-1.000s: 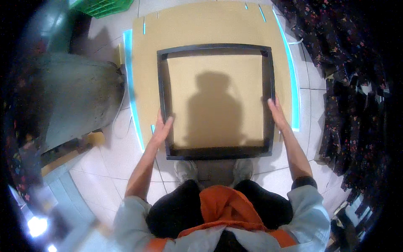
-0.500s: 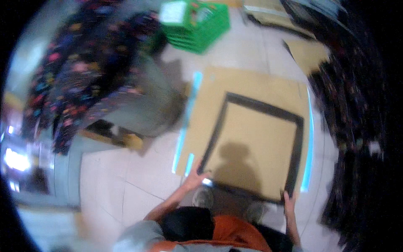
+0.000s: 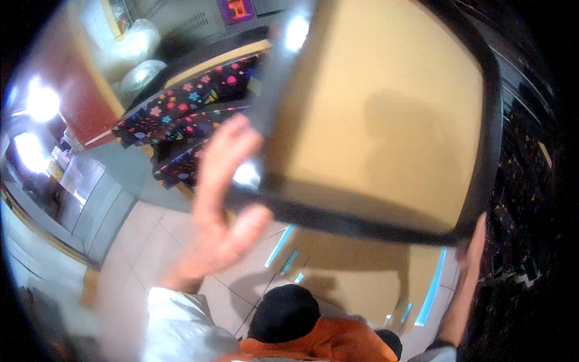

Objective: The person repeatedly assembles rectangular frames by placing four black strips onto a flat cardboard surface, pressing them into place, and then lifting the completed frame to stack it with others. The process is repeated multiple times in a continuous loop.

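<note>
A large tan panel [image 3: 380, 66] with a raised black frame round its edge is held up in front of me, tilted, its far edge running out of the top of the view. My left hand [image 3: 217, 205], slightly blurred, grips its near left corner, thumb low and fingers up along the side. At the near right corner is my right hand [image 3: 473, 253], pressed against the frame, most of its fingers hidden. A shadow falls across the tan face. Beneath the panel, a cardboard sheet [image 3: 350, 265] lies on the floor, partly covered from sight.
Light blue strips [image 3: 430, 292] run along the cardboard's sides. Dark floral-patterned material [image 3: 193, 99] stands at the left, with clear plastic-wrapped bundles [image 3: 139, 39] beyond. More dark patterned material [image 3: 525, 211] is close on the right. Pale tiles [image 3: 160, 241] make up the floor.
The black-framed panel has risen from low over the floor cardboard toward me, with both hands on its near corners. The view has shifted, and the green crate is out of sight.
</note>
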`<state>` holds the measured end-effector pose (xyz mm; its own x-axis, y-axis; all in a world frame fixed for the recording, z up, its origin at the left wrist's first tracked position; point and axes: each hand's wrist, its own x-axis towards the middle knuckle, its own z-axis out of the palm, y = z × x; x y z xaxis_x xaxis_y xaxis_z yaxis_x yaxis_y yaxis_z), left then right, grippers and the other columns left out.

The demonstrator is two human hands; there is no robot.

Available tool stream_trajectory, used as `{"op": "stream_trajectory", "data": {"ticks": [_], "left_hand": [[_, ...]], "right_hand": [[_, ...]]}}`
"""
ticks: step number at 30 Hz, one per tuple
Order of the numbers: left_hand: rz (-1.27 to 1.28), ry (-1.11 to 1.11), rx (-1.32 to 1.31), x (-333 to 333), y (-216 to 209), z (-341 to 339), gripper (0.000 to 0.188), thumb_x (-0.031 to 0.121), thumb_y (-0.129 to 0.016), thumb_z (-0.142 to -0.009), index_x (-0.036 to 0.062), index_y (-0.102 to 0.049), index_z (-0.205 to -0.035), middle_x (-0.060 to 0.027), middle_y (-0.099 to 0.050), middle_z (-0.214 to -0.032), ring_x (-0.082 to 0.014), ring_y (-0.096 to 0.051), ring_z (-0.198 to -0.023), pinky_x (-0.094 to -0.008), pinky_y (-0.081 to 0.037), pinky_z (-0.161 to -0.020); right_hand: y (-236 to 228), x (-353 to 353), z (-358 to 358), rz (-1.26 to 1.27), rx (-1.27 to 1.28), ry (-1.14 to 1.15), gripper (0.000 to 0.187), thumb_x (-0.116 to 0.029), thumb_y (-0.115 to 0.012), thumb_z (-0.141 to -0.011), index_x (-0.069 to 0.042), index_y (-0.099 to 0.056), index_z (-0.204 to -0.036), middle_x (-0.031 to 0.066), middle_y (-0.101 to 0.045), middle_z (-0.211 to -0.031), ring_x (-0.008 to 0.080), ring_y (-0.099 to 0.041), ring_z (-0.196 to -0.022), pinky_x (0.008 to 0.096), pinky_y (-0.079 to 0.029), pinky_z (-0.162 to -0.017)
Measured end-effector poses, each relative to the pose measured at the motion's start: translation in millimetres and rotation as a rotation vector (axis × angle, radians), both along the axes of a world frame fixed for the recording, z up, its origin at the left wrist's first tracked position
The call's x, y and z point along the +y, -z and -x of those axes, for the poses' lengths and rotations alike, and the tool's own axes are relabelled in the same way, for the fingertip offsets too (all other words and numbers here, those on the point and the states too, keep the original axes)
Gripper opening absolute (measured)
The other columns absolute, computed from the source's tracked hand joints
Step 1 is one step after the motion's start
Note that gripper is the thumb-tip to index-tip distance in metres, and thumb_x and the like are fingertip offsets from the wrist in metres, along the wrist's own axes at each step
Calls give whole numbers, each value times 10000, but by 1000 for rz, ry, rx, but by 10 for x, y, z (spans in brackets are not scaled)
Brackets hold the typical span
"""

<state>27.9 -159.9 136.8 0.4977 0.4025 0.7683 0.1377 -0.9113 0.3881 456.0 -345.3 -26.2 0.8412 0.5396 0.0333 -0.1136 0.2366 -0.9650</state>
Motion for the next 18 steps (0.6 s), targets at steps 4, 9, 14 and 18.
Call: {"op": "stream_trajectory", "data": {"ticks": [4,9,14,18], "left_hand": [[-98,-252,-300,71,-462,508,519,234,-530,-779,93,-419,-1266,-122,-378,-1322,-265,-324,-1249,-410,-266,-1030],[-141,-498,-415,414,-663,871,401,241,-504,-894,115,-405,-1261,-51,-496,-1082,-78,-486,-770,-207,-412,-623],[61,-568,-371,726,-503,980,451,184,-576,-862,90,-401,-1266,-31,-532,-914,-72,-477,-702,-206,-405,-589],[8,-590,-403,776,-417,1069,497,109,-576,-846,42,-360,-1289,-83,-517,-1047,-84,-500,-723,-194,-409,-563]], "right_hand": [[-1486,1209,491,-245,24,-242,560,-454,-419,-899,-48,-408,-1284,63,-443,-1295,195,-432,-1158,339,-343,-967],[-2528,2453,640,-614,-81,-490,619,-482,-426,-883,29,-426,-1232,170,-422,-1264,236,-361,-1183,431,-245,-1017],[-2335,3019,1014,-572,-337,-608,661,-410,-483,-878,49,-273,-1306,214,-291,-1360,279,-269,-1282,411,-200,-1060],[-1716,2908,935,-430,-218,-585,562,-383,-484,-884,12,-355,-1263,185,-370,-1319,267,-366,-1224,387,-328,-983]]}}
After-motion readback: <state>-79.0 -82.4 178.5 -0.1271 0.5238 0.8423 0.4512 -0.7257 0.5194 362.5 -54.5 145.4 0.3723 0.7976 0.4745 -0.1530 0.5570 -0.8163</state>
